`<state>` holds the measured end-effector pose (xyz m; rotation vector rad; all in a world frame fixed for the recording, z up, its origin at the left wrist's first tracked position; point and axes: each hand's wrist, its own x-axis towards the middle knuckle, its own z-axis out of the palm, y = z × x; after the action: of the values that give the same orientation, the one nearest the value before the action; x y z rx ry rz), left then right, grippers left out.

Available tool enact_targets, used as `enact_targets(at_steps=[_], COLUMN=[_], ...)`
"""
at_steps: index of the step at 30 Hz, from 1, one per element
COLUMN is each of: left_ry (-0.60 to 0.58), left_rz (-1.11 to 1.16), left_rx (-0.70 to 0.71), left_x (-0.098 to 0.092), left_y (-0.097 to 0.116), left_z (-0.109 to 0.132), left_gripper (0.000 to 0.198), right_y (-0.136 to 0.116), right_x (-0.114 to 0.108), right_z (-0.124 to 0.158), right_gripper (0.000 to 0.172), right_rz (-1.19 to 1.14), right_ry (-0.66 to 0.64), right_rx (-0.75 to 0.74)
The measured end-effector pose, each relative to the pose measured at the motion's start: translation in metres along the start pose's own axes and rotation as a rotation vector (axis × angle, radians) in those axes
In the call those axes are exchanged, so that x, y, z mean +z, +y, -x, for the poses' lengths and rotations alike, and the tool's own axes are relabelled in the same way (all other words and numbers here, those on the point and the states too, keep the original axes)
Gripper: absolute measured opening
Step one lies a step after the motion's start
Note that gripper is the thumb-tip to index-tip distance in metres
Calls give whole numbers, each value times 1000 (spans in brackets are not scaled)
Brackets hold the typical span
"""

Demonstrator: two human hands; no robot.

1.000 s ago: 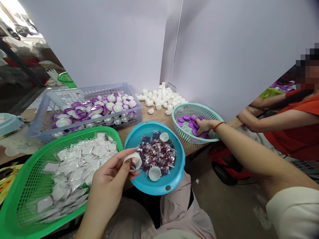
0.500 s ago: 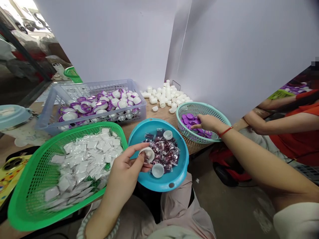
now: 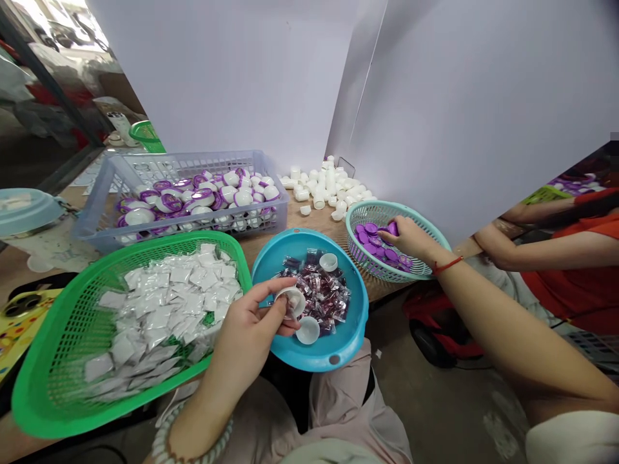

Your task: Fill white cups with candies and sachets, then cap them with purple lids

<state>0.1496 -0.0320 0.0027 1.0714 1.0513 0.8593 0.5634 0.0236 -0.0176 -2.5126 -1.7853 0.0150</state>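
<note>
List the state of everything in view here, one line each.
Left hand: pinching a white cap over the bowl
White cap: held, tilted, hollow side showing
Right hand: touching purple lids
Mint basket: holding those lids
Blue bowl: holding wrapped packets and two caps
Green basket: full of white sachets
Grey crate: full of purple-topped caps
Cap pile: loose on the bench

The wooden surface (image 3: 322, 222) carries a heap of white plastic caps (image 3: 329, 190), a grey plastic crate (image 3: 217, 162) and a teal mesh basket (image 3: 374, 207).
</note>
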Motion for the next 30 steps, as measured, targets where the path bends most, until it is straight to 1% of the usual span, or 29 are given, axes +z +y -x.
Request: enact_targets(at_steps=[4,6,8,10,12,14,15,17,19,21,22,23,24,25,27,29,30], left_ry=[3,10,16,20,19,11,3,-7,-13,-16,-16,-12,-4,11,31,-4,-43], left_rz=[13,27,35,43,60,86,101,136,188,254,279,294,297,281,225,194,199], left_rx=[12,21,24,22,23,29,33,42,55,57,55,52,55,65,109,149,157], left_x=[2,4,7,10,12,14,15,19,24,28,30,31,32,32,30,27,24], left_y=[1,2,4,5,5,3,2,-1,-5,-10,-12,-13,-15,-16,-16,-15,-14], left_z=[0,1,2,3,4,4,5,6,8,11,12,13,13,14,17,21,23], left_gripper=[40,38,35,34,32,31,31,30,26,23,22,22,22,23,25,32,37], right_y=[-20,-36,-57,-80,-104,-128,-139,-159,-176,-189,-195,-199,-202,-204,-206,-205,-204], right_x=[-9,-14,-22,-33,-48,-59,-62,-60,-49,-32,-23,-16,-10,-5,-2,-4,-5], right_z=[17,32,55,84,115,143,155,172,183,189,190,192,192,192,190,186,183], right_gripper=[51,43,32,21,15,15,14,15,18,13,8,8,13,16,13,6,8], right_rz=[-38,-70,-163,-383,-647,-759,-793,-872,-934,-934,-934,-948,-971,-997,-1036,-1073,-1103], right_ry=[141,182,214,249,258,222,209,201,270,367,413,450,469,476,471,418,384], right_rx=[-10,-59,-146,-295,-531,-769,-848,-926,-928,-884,-836,-768,-698,-631,-513,-432,-402])
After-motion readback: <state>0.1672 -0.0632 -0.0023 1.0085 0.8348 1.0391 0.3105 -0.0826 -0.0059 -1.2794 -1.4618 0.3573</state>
